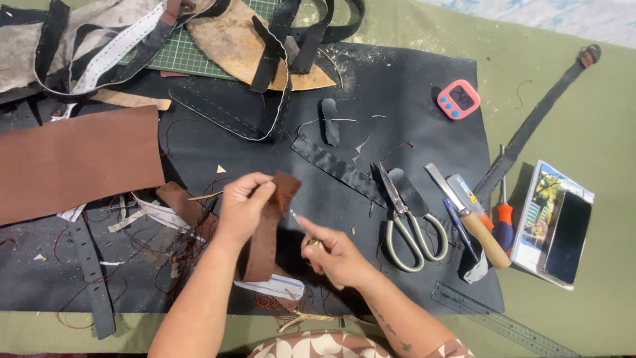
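Note:
My left hand pinches the top end of a narrow brown leather strip, which hangs down over a black leather sheet. My right hand sits just right of the strip and grips a thin metal pointed tool, its tip aimed at the strip's edge. Tangles of reddish-brown thread lie under and left of my hands.
Scissors, a wood-handled knife, an orange screwdriver and a clear ruler lie to the right. A pink timer, a phone on a booklet, a large brown leather piece and black straps surround the work.

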